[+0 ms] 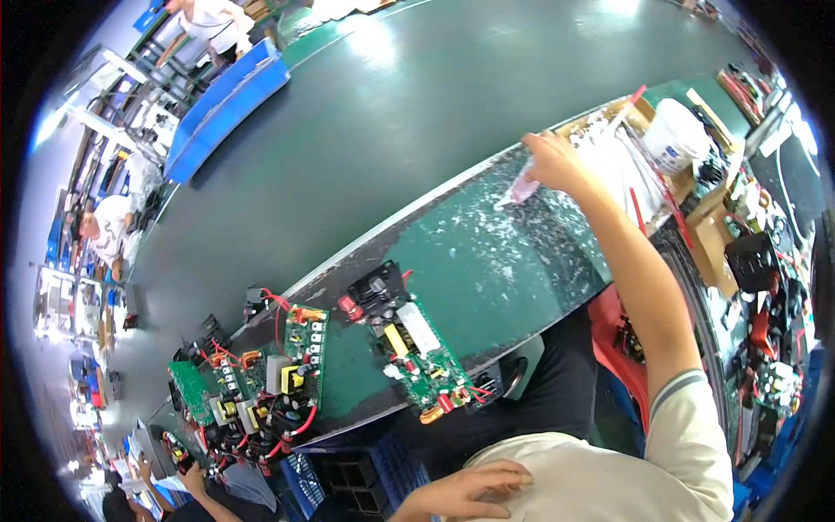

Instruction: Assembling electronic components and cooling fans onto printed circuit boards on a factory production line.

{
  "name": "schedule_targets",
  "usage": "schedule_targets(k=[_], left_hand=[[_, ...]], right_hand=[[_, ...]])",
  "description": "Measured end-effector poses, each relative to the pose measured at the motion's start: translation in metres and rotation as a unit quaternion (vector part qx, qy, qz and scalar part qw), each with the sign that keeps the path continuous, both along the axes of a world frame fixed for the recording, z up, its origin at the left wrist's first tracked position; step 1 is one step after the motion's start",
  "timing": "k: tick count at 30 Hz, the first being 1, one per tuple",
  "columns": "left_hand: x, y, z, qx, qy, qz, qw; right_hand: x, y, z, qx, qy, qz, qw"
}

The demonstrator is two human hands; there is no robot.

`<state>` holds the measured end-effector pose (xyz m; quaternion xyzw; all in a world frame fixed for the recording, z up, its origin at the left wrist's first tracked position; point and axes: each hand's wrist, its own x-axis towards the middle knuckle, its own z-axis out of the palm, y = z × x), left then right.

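Note:
At the far end of the green bench, my right hand (554,163) is closed round a pinkish, see-through piece (520,189) that tapers to a pale tip. Its exact kind is not clear. My left hand (474,492) rests before my shirt, fingers loosely stretched, with nothing visible in it. Between my hands a green circuit board (424,352) lies on the bench, carrying yellow and white parts, a black block at its far end and red wires. More circuit boards (300,348) with red wires crowd the bench's left end.
White residue marks the bench top (487,252). A white bucket (677,135) stands beyond a tray (609,148) of white material. Below are a blue crate (404,461) and a red bin (617,339). A blue bin (228,104) sits across the floor; other people work at left.

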<state>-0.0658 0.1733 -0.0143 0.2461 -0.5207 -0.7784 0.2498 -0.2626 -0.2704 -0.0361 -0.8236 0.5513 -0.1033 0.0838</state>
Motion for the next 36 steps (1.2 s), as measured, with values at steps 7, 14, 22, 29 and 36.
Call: schedule_targets(k=[7, 14, 22, 29, 36], left_hand=[[-0.004, -0.059, 0.032, -0.111, -0.177, 0.122, 0.97], [0.008, -0.156, 0.046, -0.176, -0.173, 0.579, 0.777], [-0.001, -0.176, 0.047, -0.05, -0.014, 0.622, 0.781], [0.025, -0.185, 0.042, -0.344, -0.4, 0.577, 0.623], [0.081, -0.17, 0.029, -0.329, -0.63, 0.355, 0.607]], right_hand=[[-0.021, 0.056, 0.015, 0.077, -0.326, -0.017, 0.942], [0.017, 0.175, 0.037, 0.286, -0.64, -0.017, 0.713], [0.063, 0.218, 0.018, 0.298, -0.802, -0.012, 0.517], [0.077, 0.2, 0.017, 0.355, -0.829, -0.031, 0.432], [0.078, 0.19, -0.028, 0.239, -0.685, -0.036, 0.687]])
